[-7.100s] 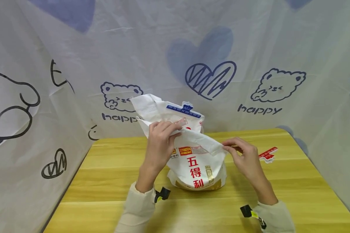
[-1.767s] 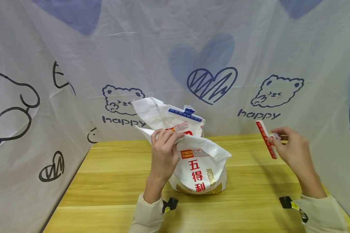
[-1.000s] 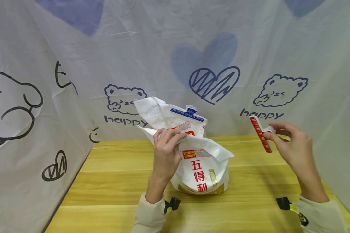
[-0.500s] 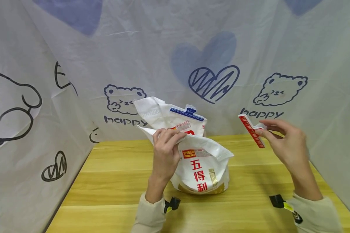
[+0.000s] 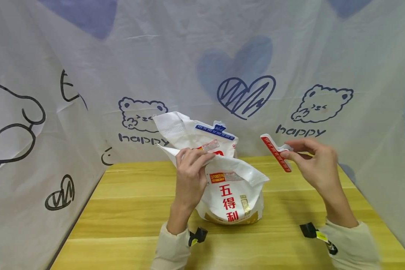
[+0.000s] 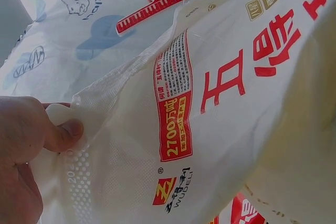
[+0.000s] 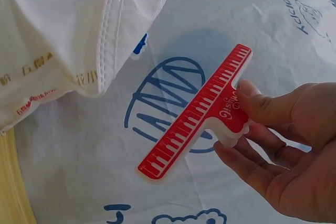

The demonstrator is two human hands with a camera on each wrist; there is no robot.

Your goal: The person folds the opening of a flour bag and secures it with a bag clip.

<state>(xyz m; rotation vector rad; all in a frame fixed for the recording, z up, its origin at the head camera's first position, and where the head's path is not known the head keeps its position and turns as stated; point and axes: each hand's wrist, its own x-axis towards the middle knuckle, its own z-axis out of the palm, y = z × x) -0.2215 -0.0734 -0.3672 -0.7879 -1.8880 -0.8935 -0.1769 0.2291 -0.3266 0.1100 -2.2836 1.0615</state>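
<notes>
A white flour bag (image 5: 229,191) with red lettering stands on the table in the head view, its top edge folded over. My left hand (image 5: 190,178) pinches that top edge near its left end; in the left wrist view the thumb (image 6: 68,134) presses on the white material. To the right of the bag, my right hand (image 5: 315,165) holds a red clip (image 5: 276,153) with a piano-key pattern by its handle, in the air and apart from the bag. The right wrist view shows thumb and fingers on the clip's handle (image 7: 231,111).
Behind the front bag stands another white bag (image 5: 179,129), with a blue clip (image 5: 215,131) across its top. The wooden table (image 5: 121,210) meets a pale curtain (image 5: 185,56) printed with hearts and bears at the back and sides.
Earlier the red clip lay on the table while both hands pinched the bag's edge. My right hand has picked it up and moved left with it towards the bag. The left hand stays put.
</notes>
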